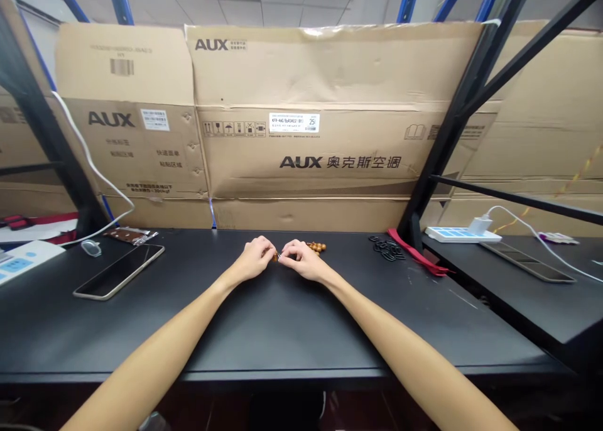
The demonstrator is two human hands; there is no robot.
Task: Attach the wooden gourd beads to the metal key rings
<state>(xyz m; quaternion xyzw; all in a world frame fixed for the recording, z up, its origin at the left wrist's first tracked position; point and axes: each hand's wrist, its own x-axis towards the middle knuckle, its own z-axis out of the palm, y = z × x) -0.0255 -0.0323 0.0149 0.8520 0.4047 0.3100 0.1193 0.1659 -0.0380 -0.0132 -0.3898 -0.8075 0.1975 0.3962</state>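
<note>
Both hands meet over the middle of the black tabletop, fingertips almost touching. My left hand [257,259] is closed in a pinch on a small amber-brown bead-like piece [275,256], mostly covered by the fingers. My right hand [304,261] is also pinched, thumb and forefinger together at a tiny shiny bit beside that piece; it is too small to name. Just behind the right hand lies a cluster of amber-brown beads [317,247], partly hidden by the knuckles.
On the left lie a phone [120,271], a brown packet [129,235] and a power strip [28,260]. To the right are black rings [389,249] and a red strap [419,255] by a black metal post. Large cardboard boxes [306,73] wall off the back.
</note>
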